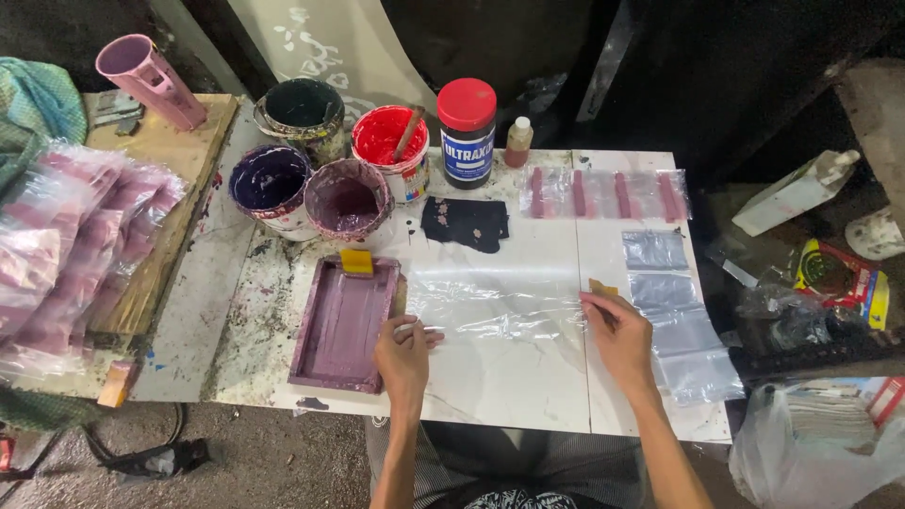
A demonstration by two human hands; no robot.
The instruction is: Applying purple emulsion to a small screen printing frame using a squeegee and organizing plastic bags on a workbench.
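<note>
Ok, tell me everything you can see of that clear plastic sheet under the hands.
The clear plastic sheet lies flat on the white tabletop, thin, glossy and see-through, with light wrinkles across its middle. The left hand presses its left edge beside the purple-stained screen frame; the right hand pins its right edge, holding a small tan piece. No print shows on it.

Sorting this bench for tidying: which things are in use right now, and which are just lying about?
In use: clear plastic sheet under left hand and right hand; purple printing frame.

Lying about: red paint tub, red-lidded jar, pink cup, stacked bags.
</note>
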